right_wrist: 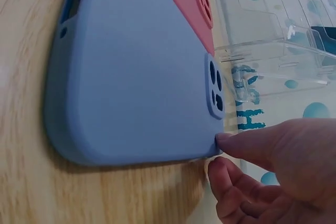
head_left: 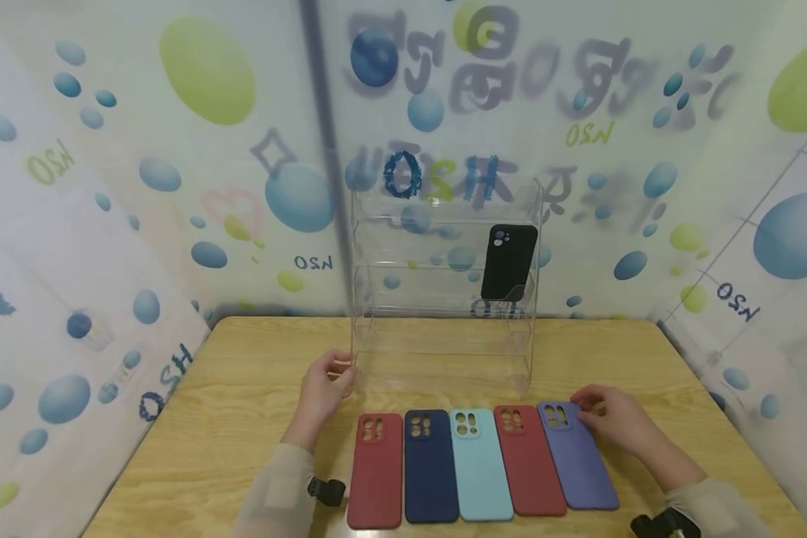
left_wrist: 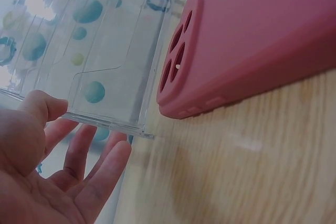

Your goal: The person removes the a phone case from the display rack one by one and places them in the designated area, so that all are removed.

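Observation:
At the left side of a clear tiered display rack [head_left: 353,306], my left hand [head_left: 323,388] holds the rack's edge, thumb on one face and fingers behind, as the left wrist view shows. My right hand [head_left: 615,422] pinches the top right corner of a purple phone case [head_left: 583,467] between thumb and index finger. That case lies at the right end of a row on the table, camera cutouts toward the rack. Left of it lie a red case [head_left: 531,471], a light blue case [head_left: 482,474], a navy case [head_left: 431,474] and another red case [head_left: 376,478].
A black phone case [head_left: 509,263] leans on an upper tier of the rack, at its right side. The wooden table [head_left: 242,403] meets a wall [head_left: 255,149] patterned with blue and green spots. Similar patterned walls flank it left and right.

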Motion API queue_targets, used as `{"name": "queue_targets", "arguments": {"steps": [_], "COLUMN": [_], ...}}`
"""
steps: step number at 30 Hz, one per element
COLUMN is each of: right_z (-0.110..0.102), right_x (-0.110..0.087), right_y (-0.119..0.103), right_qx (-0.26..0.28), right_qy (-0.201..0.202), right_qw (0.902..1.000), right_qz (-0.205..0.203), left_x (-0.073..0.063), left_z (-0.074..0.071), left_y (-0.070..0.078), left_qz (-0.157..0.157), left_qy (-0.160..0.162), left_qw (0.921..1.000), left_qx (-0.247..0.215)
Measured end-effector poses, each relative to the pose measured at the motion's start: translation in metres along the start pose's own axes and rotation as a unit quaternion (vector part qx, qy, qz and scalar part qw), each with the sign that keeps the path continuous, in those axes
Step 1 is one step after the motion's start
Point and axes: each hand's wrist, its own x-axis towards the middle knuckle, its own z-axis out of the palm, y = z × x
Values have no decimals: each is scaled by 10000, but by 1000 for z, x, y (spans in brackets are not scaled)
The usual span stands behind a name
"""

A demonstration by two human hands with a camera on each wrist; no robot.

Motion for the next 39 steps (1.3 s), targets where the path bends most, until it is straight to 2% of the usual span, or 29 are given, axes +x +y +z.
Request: {"name": "queue_targets", "arguments": {"steps": [4, 9, 14, 19, 23, 30, 39], "right_z": [-1, -3, -5, -11, -25, -49, -67], "right_x": [1, 0, 1, 7, 20, 44, 73], "right_y": [-2, -9, -27, -48, -67, -103, -142], "right_qx": [-215, -135, -50, -12, 61, 325, 601], "right_qy": [84, 229, 762, 1534, 1981, 2560, 3114], "right_qw": [9997, 9996, 9967, 9857, 9762, 9604, 9387], "right_qz": [-54, -35, -273, -701, -886, -1050, -1352], "left_x": [0, 0, 0, 0, -1, 0, 0], "left_z": [-1, 0, -1, -1, 0, 0, 1], "left_y": [0, 0, 0, 1, 1, 0, -1], "left_qz": [33, 75, 75, 42, 57, 75, 20], "left_qy": [20, 40, 52, 47, 53, 87, 106], "left_qw": [10000, 10000, 10000, 10000, 10000, 9999, 9999], "left_qx": [-8, -8, 13, 27, 42, 12, -22]}}
